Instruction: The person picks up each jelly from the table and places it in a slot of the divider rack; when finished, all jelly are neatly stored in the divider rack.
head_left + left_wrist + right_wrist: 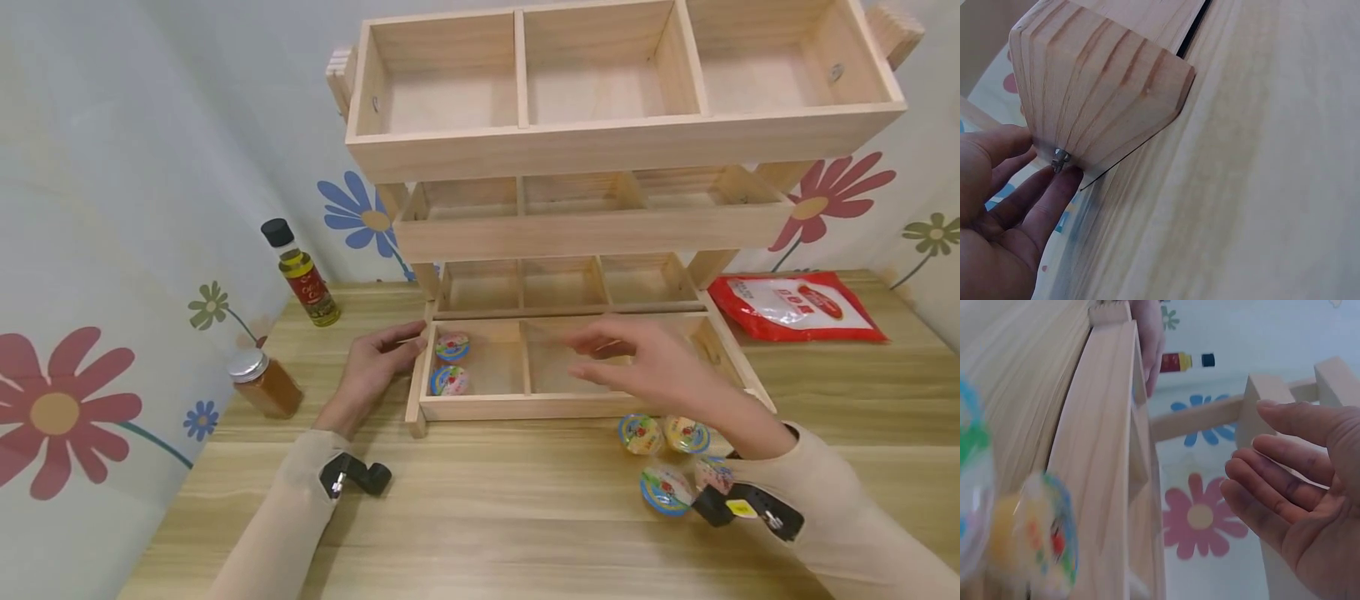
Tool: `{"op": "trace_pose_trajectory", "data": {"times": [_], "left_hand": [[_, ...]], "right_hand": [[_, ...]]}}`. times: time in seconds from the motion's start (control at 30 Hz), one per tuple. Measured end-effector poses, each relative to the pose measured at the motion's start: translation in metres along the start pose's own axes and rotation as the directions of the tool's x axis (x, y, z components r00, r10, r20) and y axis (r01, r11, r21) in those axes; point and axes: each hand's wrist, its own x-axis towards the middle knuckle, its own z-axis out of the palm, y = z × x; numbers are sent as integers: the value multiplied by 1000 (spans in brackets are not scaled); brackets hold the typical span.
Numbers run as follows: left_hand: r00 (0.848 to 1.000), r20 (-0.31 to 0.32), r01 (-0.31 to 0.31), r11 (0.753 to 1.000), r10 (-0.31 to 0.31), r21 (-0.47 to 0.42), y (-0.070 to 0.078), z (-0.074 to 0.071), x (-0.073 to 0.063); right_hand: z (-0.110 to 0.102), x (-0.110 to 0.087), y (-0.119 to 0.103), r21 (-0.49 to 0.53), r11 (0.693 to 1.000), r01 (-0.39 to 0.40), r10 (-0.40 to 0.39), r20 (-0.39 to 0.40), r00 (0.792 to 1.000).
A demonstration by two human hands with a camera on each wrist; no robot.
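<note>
A wooden tiered rack (626,143) stands on the table, its trays split into compartments. My left hand (382,362) holds the left end of its lowest tray; up close, the fingers (1054,200) and thumb lie against the wood beside a small bolt (1060,159). Two small jelly cups (450,381) sit in that tray's left compartment. Over the middle and right of the same tray my right hand (645,354) hovers with nothing in it, thumb and fingers apart. Several more jelly cups (666,489) lie on the table below the right wrist, partly hidden by it.
An oil bottle (307,287) and a jar with a silver lid (266,383) stand to the left of the rack. A red and white packet (802,307) lies at right. Behind is a flower-patterned curtain (225,142). The upper trays jut out above the lowest one.
</note>
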Motion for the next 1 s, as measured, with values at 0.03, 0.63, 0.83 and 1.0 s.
{"op": "trace_pose_trajectory", "data": {"times": [0.03, 0.63, 0.83, 1.0], "left_hand": [[1000, 0, 1, 1000, -1, -3, 0, 0, 0], [1000, -6, 1, 1000, -1, -3, 0, 0, 1], [1000, 0, -4, 1000, 4, -2, 0, 0, 0], [1000, -1, -2, 1000, 2, 8, 1, 0, 0]], "right_hand": [[-3, -4, 5, -7, 1000, 13, -13, -8, 1000], [-52, -77, 68, -52, 997, -64, 65, 25, 998], [-58, -87, 75, -92, 995, -48, 52, 45, 998], [-60, -91, 80, -118, 991, -58, 68, 82, 994]]}}
